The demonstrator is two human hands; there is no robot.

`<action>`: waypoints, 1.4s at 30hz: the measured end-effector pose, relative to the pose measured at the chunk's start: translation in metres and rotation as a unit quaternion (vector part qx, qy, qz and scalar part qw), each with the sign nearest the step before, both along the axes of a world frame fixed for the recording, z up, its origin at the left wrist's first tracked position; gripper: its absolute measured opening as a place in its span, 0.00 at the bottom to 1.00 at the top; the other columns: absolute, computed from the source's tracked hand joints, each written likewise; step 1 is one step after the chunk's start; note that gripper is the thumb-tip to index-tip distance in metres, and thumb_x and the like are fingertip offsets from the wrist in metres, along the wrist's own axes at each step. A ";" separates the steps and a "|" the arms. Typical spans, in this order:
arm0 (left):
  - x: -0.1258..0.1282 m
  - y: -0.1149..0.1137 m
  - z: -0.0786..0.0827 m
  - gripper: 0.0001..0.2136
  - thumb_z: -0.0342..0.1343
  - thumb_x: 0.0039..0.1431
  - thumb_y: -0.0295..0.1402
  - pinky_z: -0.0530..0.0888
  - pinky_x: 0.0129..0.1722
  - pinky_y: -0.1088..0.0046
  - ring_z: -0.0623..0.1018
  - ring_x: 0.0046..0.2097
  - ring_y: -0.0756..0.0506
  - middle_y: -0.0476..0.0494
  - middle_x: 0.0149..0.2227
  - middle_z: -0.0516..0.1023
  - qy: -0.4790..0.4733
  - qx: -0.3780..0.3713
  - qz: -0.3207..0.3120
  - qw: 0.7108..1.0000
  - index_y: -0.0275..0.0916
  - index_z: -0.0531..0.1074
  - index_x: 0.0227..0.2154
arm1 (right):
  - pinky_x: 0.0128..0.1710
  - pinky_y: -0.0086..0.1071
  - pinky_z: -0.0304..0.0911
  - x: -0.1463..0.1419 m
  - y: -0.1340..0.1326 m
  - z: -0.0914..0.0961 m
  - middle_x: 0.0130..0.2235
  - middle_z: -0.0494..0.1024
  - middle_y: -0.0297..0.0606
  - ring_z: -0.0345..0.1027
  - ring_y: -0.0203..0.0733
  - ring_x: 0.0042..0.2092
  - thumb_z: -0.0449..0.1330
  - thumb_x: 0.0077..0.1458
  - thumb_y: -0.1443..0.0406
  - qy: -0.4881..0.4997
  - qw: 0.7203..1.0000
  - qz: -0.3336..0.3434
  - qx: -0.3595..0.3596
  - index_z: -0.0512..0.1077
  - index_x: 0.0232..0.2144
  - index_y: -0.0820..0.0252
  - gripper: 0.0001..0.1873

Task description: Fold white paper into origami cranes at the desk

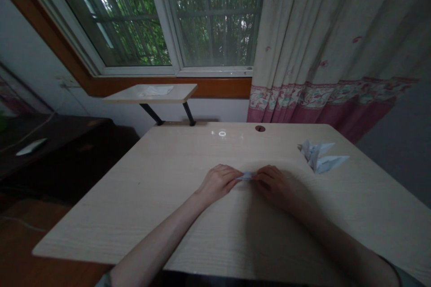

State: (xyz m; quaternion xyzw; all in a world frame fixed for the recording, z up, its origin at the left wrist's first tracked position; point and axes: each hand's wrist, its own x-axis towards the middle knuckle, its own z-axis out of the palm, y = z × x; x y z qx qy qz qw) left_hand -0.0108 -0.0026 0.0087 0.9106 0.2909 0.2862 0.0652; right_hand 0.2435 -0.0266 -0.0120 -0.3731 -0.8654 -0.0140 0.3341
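Observation:
A small strip of folded white paper (247, 176) spans the gap between my two hands, low over the desk. My left hand (220, 183) pinches its left end between thumb and fingers. At the other end, my right hand (272, 184) has its fingers closed on the paper. Only the middle of the strip shows, since fingertips cover both ends. To the right lies a folded paper piece (318, 156) with pointed wings, like an origami crane, apart from my hands.
The pale wooden desk (151, 197) has a round brown cable cap (260, 128) near its back edge. A raised shelf (182, 92) at the back left bears white paper (158, 91). Behind are a window and a curtain (303, 94). A dark table (67, 143) stands at left.

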 end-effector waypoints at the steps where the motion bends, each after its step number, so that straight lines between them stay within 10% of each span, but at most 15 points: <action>1: 0.000 0.001 -0.002 0.12 0.50 0.72 0.37 0.76 0.47 0.66 0.82 0.45 0.45 0.45 0.43 0.84 -0.006 -0.002 0.003 1.000 0.40 0.76 0.47 | 0.42 0.41 0.69 0.000 0.000 0.000 0.37 0.77 0.42 0.69 0.45 0.40 0.54 0.61 0.73 -0.002 1.000 -0.004 -0.007 0.76 0.40 0.57 0.12; 20: 0.001 -0.002 0.001 0.11 0.58 0.66 0.43 0.72 0.49 0.64 0.79 0.46 0.44 0.47 0.42 0.84 -0.011 -0.024 -0.004 1.000 0.43 0.80 0.39 | 0.48 0.41 0.67 -0.003 -0.007 0.013 0.42 0.78 0.41 0.70 0.44 0.45 0.58 0.60 0.70 -0.055 0.987 0.033 -0.145 0.78 0.43 0.56 0.11; 42: 0.002 -0.002 0.006 0.11 0.63 0.62 0.39 0.69 0.49 0.65 0.77 0.49 0.43 0.47 0.45 0.81 0.028 -0.057 -0.018 0.998 0.41 0.74 0.43 | 0.46 0.39 0.68 -0.004 -0.007 0.015 0.40 0.78 0.41 0.71 0.44 0.43 0.57 0.63 0.69 -0.057 0.989 0.045 -0.132 0.78 0.41 0.58 0.09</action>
